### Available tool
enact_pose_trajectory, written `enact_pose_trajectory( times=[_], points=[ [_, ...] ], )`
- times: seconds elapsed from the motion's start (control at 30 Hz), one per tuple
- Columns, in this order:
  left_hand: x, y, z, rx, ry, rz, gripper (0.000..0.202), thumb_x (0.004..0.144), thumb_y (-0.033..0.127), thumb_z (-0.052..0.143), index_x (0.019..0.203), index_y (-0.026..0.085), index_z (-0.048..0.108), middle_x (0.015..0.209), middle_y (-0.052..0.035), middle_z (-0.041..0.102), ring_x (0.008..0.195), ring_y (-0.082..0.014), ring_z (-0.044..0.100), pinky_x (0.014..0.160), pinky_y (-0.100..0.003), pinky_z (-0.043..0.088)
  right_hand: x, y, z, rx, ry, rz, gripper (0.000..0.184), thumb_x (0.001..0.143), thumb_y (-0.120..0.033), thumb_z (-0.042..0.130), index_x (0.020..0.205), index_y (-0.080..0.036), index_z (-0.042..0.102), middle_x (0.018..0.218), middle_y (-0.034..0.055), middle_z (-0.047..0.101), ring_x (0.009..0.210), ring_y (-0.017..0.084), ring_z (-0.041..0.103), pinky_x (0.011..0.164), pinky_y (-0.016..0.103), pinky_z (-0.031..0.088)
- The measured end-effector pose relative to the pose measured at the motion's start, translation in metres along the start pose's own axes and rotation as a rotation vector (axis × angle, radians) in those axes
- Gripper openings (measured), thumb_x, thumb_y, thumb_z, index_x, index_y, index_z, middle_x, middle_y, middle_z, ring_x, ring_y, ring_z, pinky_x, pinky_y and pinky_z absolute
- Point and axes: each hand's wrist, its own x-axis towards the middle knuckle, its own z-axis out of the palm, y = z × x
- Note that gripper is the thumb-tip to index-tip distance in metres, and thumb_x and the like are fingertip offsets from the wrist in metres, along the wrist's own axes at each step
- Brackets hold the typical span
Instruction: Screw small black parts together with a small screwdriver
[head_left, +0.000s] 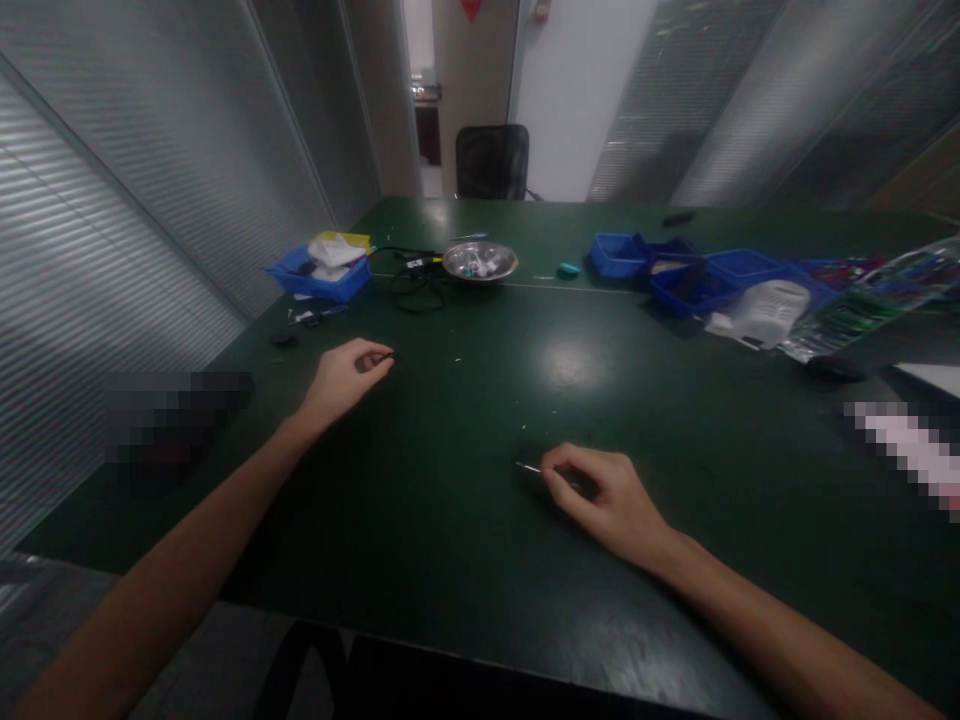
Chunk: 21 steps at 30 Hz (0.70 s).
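My left hand (347, 378) is over the left half of the green table (450, 520), thumb and forefinger pinched. Between those fingertips is a small dark piece (391, 356), too small to name. Nearer and to the right, my right hand (600, 490) is closed on a thin pointed metal tool (529, 467). Only its slim tip shows, pointing left; the fingers hide the rest, so I cannot tell its kind. A few tiny light bits (523, 427) lie on the table just beyond that tip.
Farther back stands a metal bowl (480, 262) with small white parts, beside black cables (416, 290). Blue bins (330, 280) with papers are at the left, more blue trays (619, 255) at the right. A clear plastic bottle (877, 300) lies far right, near a dark mouse-shaped object (834, 370).
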Motion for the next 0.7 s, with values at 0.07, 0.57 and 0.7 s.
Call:
enact_pose_trajectory(
  times=[0.07,0.57,0.7],
  points=[
    [-0.011,0.036,0.013,-0.083,-0.129,0.114,0.035,0.095,0.044,0.062,0.119,0.021,0.074,0.103,-0.0074,0.071,0.084,-0.0196,0.063,0.073,-0.032,0.050,0.000,0.001,0.000,0.002,-0.003,0.002,0.016,0.098,-0.026,0.057,0.088,-0.019,0.068,0.075,-0.0004,0.068,0.060,0.013,0.061,0.058,0.024,0.044],
    [-0.076,0.126,0.052,-0.267,-0.549,0.558,0.023,0.098,0.027,0.063,0.121,0.021,0.068,0.108,-0.0061,0.069,0.101,-0.0210,0.061,0.092,-0.037,0.044,-0.001,0.005,0.002,-0.081,-0.200,-0.105,0.009,0.093,-0.016,0.058,0.094,-0.019,0.067,0.079,0.0000,0.068,0.062,0.012,0.062,0.061,0.023,0.044],
    [-0.075,0.125,0.053,-0.291,-0.551,0.539,0.022,0.098,0.029,0.064,0.118,0.020,0.068,0.107,-0.0067,0.068,0.100,-0.0209,0.060,0.091,-0.036,0.044,0.000,0.006,0.002,-0.102,-0.216,-0.087,0.010,0.092,-0.015,0.057,0.093,-0.019,0.066,0.077,-0.0006,0.068,0.060,0.011,0.061,0.060,0.023,0.043]
  ],
)
